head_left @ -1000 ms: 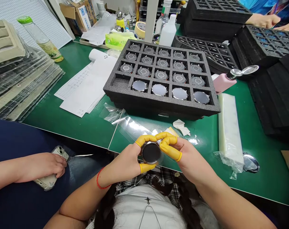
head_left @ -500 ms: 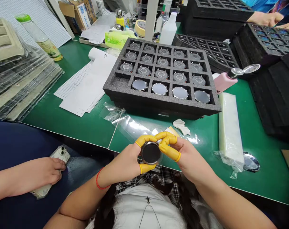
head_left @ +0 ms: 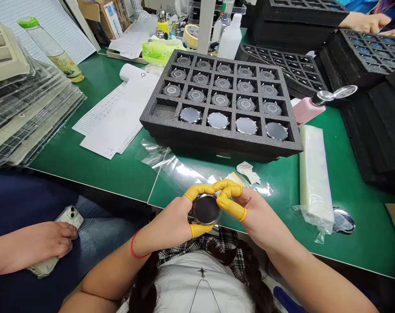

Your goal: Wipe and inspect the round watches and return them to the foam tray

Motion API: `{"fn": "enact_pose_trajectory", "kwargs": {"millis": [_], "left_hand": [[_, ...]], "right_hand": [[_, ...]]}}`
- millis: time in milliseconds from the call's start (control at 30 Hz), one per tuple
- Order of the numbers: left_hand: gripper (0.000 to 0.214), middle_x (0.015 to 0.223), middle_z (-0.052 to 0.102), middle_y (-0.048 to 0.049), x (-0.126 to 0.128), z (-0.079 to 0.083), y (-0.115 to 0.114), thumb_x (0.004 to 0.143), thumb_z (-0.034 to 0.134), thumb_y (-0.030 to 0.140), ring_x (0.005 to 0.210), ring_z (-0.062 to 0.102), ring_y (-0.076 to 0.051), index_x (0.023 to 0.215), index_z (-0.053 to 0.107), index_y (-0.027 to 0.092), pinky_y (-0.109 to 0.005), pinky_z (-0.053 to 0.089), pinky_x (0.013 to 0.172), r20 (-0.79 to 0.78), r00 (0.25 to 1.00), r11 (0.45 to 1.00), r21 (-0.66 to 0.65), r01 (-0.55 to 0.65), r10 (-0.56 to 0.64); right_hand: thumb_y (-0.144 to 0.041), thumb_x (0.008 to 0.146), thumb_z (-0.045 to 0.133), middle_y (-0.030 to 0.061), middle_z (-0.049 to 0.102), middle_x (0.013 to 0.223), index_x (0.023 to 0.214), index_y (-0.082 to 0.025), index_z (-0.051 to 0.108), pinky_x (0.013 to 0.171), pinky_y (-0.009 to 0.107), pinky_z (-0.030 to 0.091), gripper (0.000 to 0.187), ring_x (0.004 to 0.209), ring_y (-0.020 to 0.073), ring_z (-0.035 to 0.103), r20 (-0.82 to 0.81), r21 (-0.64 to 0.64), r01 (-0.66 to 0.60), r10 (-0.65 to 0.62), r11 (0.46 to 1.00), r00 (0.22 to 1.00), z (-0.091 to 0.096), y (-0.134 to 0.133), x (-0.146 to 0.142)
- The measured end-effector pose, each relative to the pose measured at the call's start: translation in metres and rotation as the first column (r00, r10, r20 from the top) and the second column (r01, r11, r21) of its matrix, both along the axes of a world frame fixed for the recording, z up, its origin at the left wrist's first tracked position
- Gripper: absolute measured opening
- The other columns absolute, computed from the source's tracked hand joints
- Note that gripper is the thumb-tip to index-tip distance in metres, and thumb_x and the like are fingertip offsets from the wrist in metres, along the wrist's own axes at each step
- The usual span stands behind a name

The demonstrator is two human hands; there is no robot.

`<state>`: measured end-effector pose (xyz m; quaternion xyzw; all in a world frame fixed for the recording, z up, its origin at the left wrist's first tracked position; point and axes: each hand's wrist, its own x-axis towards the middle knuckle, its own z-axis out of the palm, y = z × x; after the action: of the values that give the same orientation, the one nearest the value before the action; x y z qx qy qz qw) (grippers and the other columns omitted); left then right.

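Both my hands hold one round dark-faced watch case (head_left: 206,209) just above the near edge of the green table (head_left: 86,161). My left hand (head_left: 176,219) pinches its left rim with yellow finger cots on thumb and forefinger. My right hand (head_left: 246,208) grips the right rim, also in yellow cots. Behind them stands a grey foam tray (head_left: 217,145) with a grid of pockets; several hold round cases, and the front-left pocket (head_left: 159,111) is empty.
A clear plastic bag (head_left: 171,167) and a crumpled white scrap (head_left: 248,172) lie before the tray. Papers (head_left: 115,117), stacked clear trays (head_left: 24,108), black foam trays (head_left: 373,121) and a pink dispenser bottle (head_left: 306,109) ring the table. A seated person's hand holds a phone (head_left: 52,243) at left.
My hands and the watch case have stayed almost still. The neighbour's hand with the phone has slid down and to the left.
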<state>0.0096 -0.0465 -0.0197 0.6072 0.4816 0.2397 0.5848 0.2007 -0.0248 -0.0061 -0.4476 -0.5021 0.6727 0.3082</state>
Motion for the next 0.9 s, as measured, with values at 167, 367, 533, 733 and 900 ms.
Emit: {"fn": "enact_pose_trajectory", "kwargs": {"millis": [167,367,533,733,900], "left_hand": [[0.050,0.116,0.061,-0.0014,0.0001,0.0007,-0.0004,0.080,0.069,0.030,0.085,0.059,-0.016,0.125,0.048,0.030,-0.029,0.049,0.077,0.007,1.000,1.000,-0.006,0.009,-0.009],[0.050,0.123,0.060,-0.0030,-0.0007,0.0005,-0.0001,0.079,0.070,0.030,0.095,0.060,-0.019,0.124,0.049,0.028,-0.031,0.049,0.082,0.005,1.000,1.000,-0.011,0.006,-0.006],[0.049,0.127,0.057,-0.0033,-0.0011,0.0012,0.0006,0.079,0.070,0.031,0.096,0.060,-0.019,0.124,0.050,0.028,-0.029,0.050,0.080,-0.004,1.000,1.000,0.001,0.011,-0.011],[0.051,0.120,0.060,-0.0040,-0.0004,0.0020,0.0005,0.078,0.070,0.029,0.095,0.059,-0.019,0.124,0.048,0.026,-0.029,0.049,0.079,0.004,1.000,1.000,-0.001,0.005,-0.005],[0.051,0.110,0.061,-0.0016,-0.0001,0.0018,0.0000,0.079,0.069,0.029,0.084,0.058,-0.016,0.124,0.046,0.027,-0.027,0.048,0.073,0.011,1.000,1.000,-0.029,0.008,-0.008]], "right_hand": [[-0.039,0.084,0.068,0.0022,0.065,0.111,0.078,-0.022,0.064,0.095,0.034,0.043,0.018,0.102,0.0192,0.058,0.010,0.026,-0.008,0.008,1.000,1.000,-0.0004,0.0004,-0.0001],[-0.039,0.085,0.067,0.0025,0.065,0.112,0.078,-0.022,0.065,0.094,0.034,0.043,0.018,0.102,0.0194,0.059,0.026,0.044,-0.015,0.014,0.999,1.000,-0.0008,0.0013,-0.0008],[-0.037,0.085,0.067,0.0016,0.065,0.110,0.078,-0.023,0.065,0.094,0.033,0.043,0.016,0.101,0.0181,0.059,0.009,0.053,-0.012,0.012,0.999,1.000,-0.0017,0.0006,-0.0002],[-0.038,0.085,0.068,0.0020,0.065,0.109,0.078,-0.022,0.065,0.093,0.033,0.043,0.018,0.100,0.0184,0.059,0.017,0.058,-0.012,0.011,0.998,1.000,-0.0008,0.0004,-0.0002],[-0.040,0.084,0.068,0.0025,0.066,0.108,0.077,-0.022,0.065,0.093,0.033,0.044,0.019,0.100,0.0190,0.059,0.020,0.054,-0.003,0.002,0.999,1.000,-0.0001,0.0000,-0.0006]]}}
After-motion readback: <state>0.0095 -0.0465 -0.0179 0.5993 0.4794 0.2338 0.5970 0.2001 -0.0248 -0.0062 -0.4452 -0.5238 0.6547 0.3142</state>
